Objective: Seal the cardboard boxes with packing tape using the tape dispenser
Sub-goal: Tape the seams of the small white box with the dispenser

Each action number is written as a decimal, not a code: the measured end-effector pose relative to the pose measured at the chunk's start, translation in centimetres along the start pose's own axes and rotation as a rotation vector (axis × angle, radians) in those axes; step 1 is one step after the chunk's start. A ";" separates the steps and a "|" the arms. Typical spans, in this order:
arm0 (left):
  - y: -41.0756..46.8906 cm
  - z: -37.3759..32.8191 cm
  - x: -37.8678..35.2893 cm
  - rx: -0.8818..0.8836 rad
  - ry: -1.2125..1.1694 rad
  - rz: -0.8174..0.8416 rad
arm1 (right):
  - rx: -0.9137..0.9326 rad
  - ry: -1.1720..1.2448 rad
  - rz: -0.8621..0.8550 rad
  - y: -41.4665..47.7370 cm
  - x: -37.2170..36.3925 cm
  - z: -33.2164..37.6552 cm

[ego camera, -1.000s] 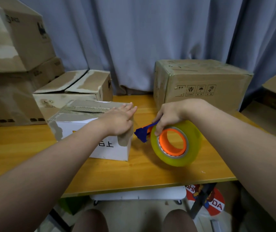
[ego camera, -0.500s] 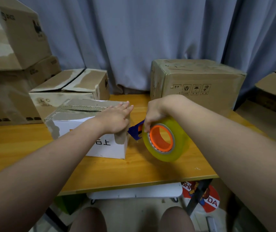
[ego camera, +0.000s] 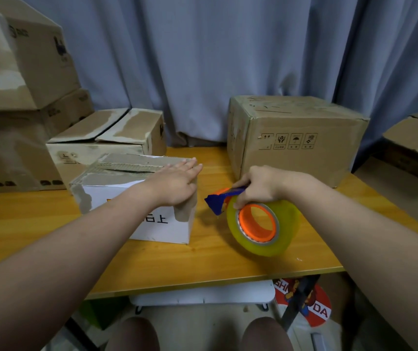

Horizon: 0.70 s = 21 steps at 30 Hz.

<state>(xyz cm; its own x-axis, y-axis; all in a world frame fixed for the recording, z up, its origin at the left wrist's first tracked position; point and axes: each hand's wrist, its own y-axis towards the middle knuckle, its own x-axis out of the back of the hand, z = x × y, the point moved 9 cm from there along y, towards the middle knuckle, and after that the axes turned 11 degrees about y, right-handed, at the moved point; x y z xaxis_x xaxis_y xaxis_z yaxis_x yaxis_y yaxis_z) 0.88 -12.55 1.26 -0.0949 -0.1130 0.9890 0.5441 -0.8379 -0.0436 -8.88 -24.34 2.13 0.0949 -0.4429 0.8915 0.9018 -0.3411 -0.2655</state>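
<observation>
Table (ego camera: 203, 262) carries white box (ego camera: 157, 229) near its middle. We see left hand (ego camera: 175, 184) flat on the box's top right edge, fingers straight and together. Right hand (ego camera: 261, 184) grips tape dispenser (ego camera: 261, 224) just beside the box, blue blade end toward it; we can't tell contact.

We count six cardboard boxes (ego camera: 25, 59) (ego camera: 13, 153) (ego camera: 116, 133) (ego camera: 172, 231) (ego camera: 296, 148) (ego camera: 415, 140): two stacked by the table's (ego camera: 203, 262) left edge, three on it, one beyond its right edge; one tape dispenser (ego camera: 243, 224); two hands (ego camera: 175, 183) (ego camera: 258, 186).
</observation>
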 end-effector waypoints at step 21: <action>-0.5 -0.3 0.4 -0.021 0.005 0.042 | -0.116 -0.129 0.100 1.5 -2.3 -0.4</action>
<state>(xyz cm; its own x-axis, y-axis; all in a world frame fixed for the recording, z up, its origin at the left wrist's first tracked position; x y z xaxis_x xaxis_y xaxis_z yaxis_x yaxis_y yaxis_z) 0.33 -12.36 1.59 -0.0766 -0.1511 0.9855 0.5303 -0.8433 -0.0881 -7.91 -24.14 -0.42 0.2416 -0.3720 0.8962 0.8314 -0.3969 -0.3889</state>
